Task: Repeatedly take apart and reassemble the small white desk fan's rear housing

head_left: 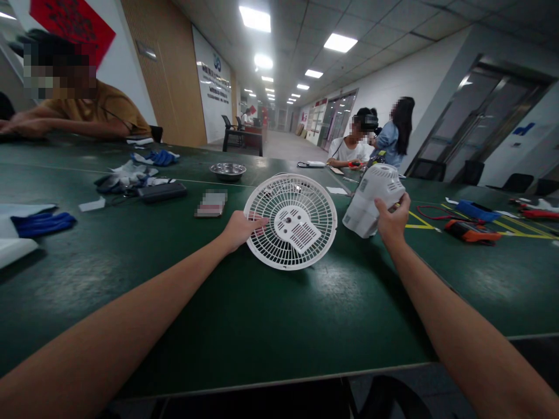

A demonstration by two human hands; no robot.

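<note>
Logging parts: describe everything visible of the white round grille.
The white round grille looks like plastic: radial bars crossed by rings inside a rim, around a slotted panel with holes. It tilts, face toward the camera, left edge in the left grip; whether it touches the green tabletop is unclear.

Left hand (238, 231), left of the white grille (290, 221): bare. Left forearm (144, 309): bare too, slim at the wrist, wider toward the elbow. Right hand (392, 220), right of the grille: also bare; right forearm (463, 329) same taper. Skin uncovered as far as the view runs (fingernails too small to make out).
</note>
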